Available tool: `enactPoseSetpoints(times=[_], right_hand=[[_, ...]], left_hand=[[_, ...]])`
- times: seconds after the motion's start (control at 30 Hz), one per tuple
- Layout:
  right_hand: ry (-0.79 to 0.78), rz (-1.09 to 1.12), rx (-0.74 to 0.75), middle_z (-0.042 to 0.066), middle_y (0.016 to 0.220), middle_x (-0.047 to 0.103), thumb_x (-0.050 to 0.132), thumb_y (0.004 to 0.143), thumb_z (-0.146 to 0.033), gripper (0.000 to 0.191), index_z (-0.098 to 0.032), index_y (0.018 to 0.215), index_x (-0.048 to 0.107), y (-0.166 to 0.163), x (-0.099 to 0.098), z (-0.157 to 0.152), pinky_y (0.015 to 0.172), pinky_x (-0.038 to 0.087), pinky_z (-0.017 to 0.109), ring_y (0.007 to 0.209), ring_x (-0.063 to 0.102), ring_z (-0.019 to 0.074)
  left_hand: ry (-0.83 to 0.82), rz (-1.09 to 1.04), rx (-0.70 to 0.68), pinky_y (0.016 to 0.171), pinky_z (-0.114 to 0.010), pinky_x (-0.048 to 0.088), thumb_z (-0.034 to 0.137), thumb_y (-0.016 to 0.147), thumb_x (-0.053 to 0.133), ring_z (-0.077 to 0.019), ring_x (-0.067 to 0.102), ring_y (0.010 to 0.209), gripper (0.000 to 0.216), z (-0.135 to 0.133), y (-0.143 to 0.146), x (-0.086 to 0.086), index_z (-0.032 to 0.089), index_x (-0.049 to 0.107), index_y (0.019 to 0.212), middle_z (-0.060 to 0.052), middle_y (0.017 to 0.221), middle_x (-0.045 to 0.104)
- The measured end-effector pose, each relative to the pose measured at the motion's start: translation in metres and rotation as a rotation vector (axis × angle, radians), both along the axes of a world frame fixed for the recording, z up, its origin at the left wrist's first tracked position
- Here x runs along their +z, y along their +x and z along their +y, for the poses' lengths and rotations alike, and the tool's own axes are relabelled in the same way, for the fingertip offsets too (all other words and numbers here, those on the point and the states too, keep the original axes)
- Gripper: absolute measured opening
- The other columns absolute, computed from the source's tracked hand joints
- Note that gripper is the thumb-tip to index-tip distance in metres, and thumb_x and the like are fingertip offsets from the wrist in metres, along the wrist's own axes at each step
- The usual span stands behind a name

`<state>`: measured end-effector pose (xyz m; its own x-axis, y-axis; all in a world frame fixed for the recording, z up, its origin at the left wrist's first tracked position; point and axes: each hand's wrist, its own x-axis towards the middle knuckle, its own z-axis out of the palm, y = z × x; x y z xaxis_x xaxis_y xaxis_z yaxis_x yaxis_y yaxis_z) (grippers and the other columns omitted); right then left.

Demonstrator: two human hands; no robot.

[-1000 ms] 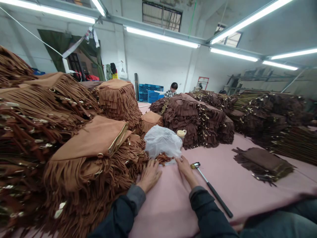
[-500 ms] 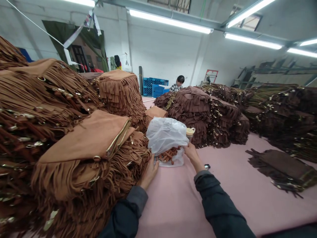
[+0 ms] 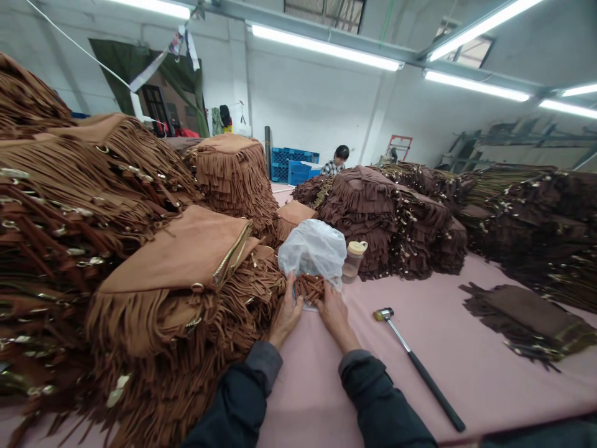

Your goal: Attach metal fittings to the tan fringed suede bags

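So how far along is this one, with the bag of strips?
Done: fringed bags sit heaped in stacks; whether finished is unclear. In hand: left hand and right hand both work at the open plastic bag, on the brown strips. Left: likely most of it; the hammer lies untouched on the table.

1. No text, label, brand, number or sign can be read anywhere in the scene.
2. The paper strips hanging from the line at the far left are too small and blurred to read.
3. The blue crates by the far wall, and the bottle and white plastic bag on the tabletop, show no legible print.
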<state>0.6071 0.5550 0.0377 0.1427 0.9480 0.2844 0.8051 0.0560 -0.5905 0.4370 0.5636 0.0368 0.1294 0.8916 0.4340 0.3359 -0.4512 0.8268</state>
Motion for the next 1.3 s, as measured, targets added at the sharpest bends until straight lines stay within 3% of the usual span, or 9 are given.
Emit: enactPoseSetpoints(times=[0.1,0.17,0.3,0.5,0.63,0.8,1.03,1.2,1.3], right_hand=[[0.033,0.174,0.201,0.008,0.127,0.063,0.051,0.079,-0.014,0.06,-0.021,0.138,0.053,0.003,-0.007,0.008,0.102,0.043,0.035,0.116,0.057,0.0234],[0.089,0.267,0.199,0.007,0.126,0.064,0.045,0.082,-0.015,0.055,-0.02,0.136,0.055,0.012,-0.009,0.014,0.101,0.045,0.035,0.114,0.059,0.0217],[0.159,0.309,0.076,0.011,0.13,0.061,0.042,0.083,-0.016,0.054,-0.016,0.135,0.057,0.026,-0.01,0.019,0.109,0.039,0.042,0.121,0.055,0.0246],[0.102,0.337,0.27,0.005,0.118,0.07,0.043,0.08,-0.015,0.048,-0.02,0.121,0.068,0.025,-0.01,0.016,0.103,0.046,0.036,0.11,0.062,0.0205],[0.104,0.388,0.21,0.009,0.115,0.071,0.035,0.086,-0.017,0.05,-0.014,0.129,0.061,0.037,-0.003,0.008,0.092,0.053,0.034,0.101,0.067,0.02],[0.1,0.322,0.1,0.009,0.105,0.072,0.043,0.087,-0.021,0.035,-0.016,0.109,0.07,0.043,-0.001,-0.015,0.094,0.049,0.036,0.099,0.066,0.0234],[0.119,0.249,0.03,0.006,0.107,0.069,0.047,0.091,-0.021,0.032,-0.023,0.115,0.068,0.021,0.008,-0.049,0.094,0.046,0.032,0.101,0.062,0.0212],[0.144,0.154,0.014,0.007,0.11,0.066,0.049,0.09,-0.016,0.035,-0.025,0.12,0.066,0.018,0.015,-0.065,0.097,0.044,0.033,0.108,0.058,0.0227],[0.08,0.171,0.007,0.007,0.108,0.067,0.05,0.089,-0.016,0.035,-0.024,0.119,0.066,0.024,0.015,-0.066,0.095,0.044,0.032,0.105,0.059,0.0225]], left_hand=[[-0.06,0.069,0.011,0.113,-0.041,0.039,0.021,0.089,0.045,-0.0222,0.055,0.128,0.053,0.002,-0.002,-0.006,0.017,0.041,0.142,-0.013,0.137,0.058],[-0.096,0.119,0.021,0.106,-0.041,0.045,0.02,0.089,0.043,-0.023,0.063,0.115,0.041,0.002,-0.004,-0.008,0.018,0.051,0.129,-0.012,0.122,0.066],[-0.082,0.101,0.061,0.111,-0.042,0.04,0.017,0.086,0.045,-0.0242,0.058,0.125,0.049,0.001,-0.004,-0.005,0.015,0.049,0.135,-0.014,0.132,0.062],[-0.142,0.113,-0.041,0.106,-0.037,0.044,0.02,0.086,0.05,-0.0231,0.062,0.118,0.048,0.0,-0.005,-0.003,0.017,0.054,0.133,-0.01,0.127,0.066],[-0.126,0.179,-0.069,0.1,-0.035,0.047,0.029,0.087,0.056,-0.0236,0.064,0.113,0.045,0.001,-0.006,-0.006,0.017,0.058,0.13,-0.01,0.124,0.067],[-0.048,0.3,-0.034,0.094,-0.033,0.048,0.034,0.092,0.051,-0.0231,0.066,0.105,0.034,-0.002,-0.005,-0.004,0.02,0.064,0.119,-0.009,0.111,0.07],[0.089,0.299,0.017,0.083,-0.03,0.048,0.04,0.096,0.043,-0.0206,0.065,0.089,0.029,-0.007,0.002,0.01,0.02,0.064,0.096,-0.006,0.093,0.069],[0.049,0.3,-0.025,0.07,-0.024,0.045,0.046,0.091,0.053,-0.016,0.061,0.073,0.029,-0.013,0.005,0.015,0.02,0.062,0.082,0.0,0.077,0.066],[0.018,0.174,-0.011,0.072,-0.024,0.045,0.045,0.088,0.058,-0.0151,0.06,0.074,0.027,-0.018,0.005,0.019,0.019,0.062,0.082,0.001,0.076,0.065]])
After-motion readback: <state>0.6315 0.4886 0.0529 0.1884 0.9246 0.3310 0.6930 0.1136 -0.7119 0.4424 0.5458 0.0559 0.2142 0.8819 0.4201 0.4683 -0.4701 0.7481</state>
